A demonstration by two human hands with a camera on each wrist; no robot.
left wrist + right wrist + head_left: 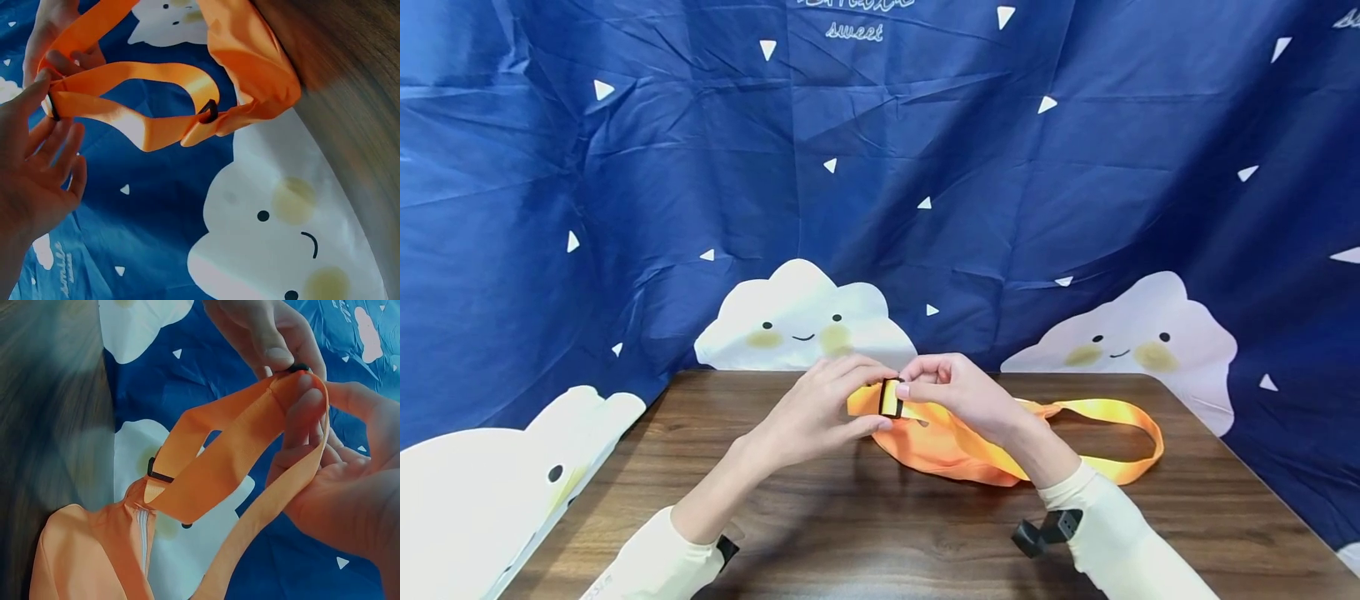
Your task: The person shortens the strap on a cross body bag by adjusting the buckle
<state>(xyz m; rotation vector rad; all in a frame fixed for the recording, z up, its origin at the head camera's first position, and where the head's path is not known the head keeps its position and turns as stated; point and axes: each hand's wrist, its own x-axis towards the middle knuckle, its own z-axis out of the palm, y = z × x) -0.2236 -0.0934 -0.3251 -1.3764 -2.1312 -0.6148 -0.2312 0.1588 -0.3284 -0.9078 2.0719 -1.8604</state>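
An orange fabric bag [947,454] with a long orange strap [1138,414] is at the far middle of the table. My left hand [812,408] pinches a black slider buckle [891,398] on that strap, thumb below and fingers above. From the other side, my right hand [973,404] pinches the strap right at the buckle. In the right wrist view the strap bends round the right fingertips [310,400], and the left thumb lies by the buckle [299,367]. A second black ring [209,111] joins the strap near the bag's end.
A dark wood-grain table [865,533] lies under both arms. Behind it hangs a blue cloth [880,200] printed with white clouds and triangles. The strap's loose loop spreads to the right of the bag. A white zipper [142,537] runs along the bag.
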